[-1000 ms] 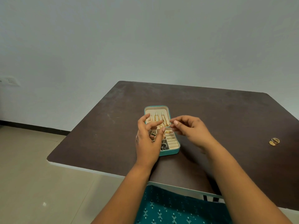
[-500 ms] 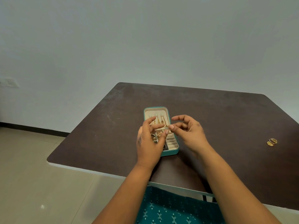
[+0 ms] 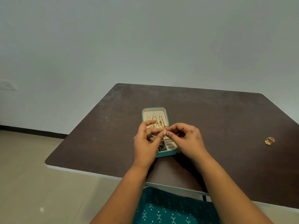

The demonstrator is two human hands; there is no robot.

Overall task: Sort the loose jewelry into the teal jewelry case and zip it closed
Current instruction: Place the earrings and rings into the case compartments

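Observation:
The teal jewelry case (image 3: 166,153) lies open on the dark table (image 3: 210,120), its cream lid holding gold chains (image 3: 159,122). Both hands hover over the case. My left hand (image 3: 144,143) and my right hand (image 3: 187,139) meet fingertip to fingertip above the tray, pinching a small gold piece (image 3: 164,130) between them. Dark beaded jewelry (image 3: 161,148) sits in a front compartment, beside the cream ring rolls (image 3: 169,143). Part of the tray is hidden behind my left hand.
Two gold rings (image 3: 269,140) lie loose on the table far to the right. The table's near edge (image 3: 97,174) runs just in front of my forearms. Teal patterned cloth (image 3: 169,207) shows below the edge. Tiled floor lies to the left.
My hands have closed in on each other over the case; the fingertips now meet on the small gold piece. The case and the rings have not moved.

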